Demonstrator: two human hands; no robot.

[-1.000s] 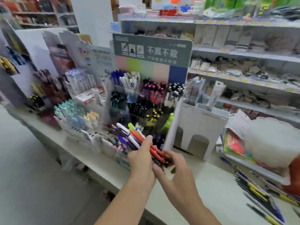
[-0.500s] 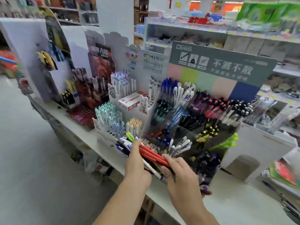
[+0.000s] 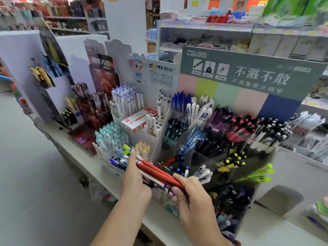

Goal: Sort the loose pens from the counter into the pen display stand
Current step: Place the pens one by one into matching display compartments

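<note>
My left hand (image 3: 134, 181) grips a bundle of loose pens (image 3: 154, 172), red ones on top with white, blue and green ones fanning out to the left. My right hand (image 3: 193, 197) pinches the right end of the red pens with fingers and thumb. Both hands hover right in front of the clear tiered pen display stand (image 3: 221, 157), whose compartments hold blue, black, pink, yellow and green pens. Its grey-green header card (image 3: 248, 71) rises behind.
The white counter (image 3: 266, 229) runs from left to right under the stands. Other pen displays (image 3: 124, 107) and a red-white box (image 3: 140, 119) stand to the left. Shop shelves (image 3: 213, 32) fill the background. Grey floor (image 3: 35, 174) lies at the left.
The view has swung left and closer to the display stand. Both hands kept hold of the pen bundle and now sit in front of the stand's lower left compartments.
</note>
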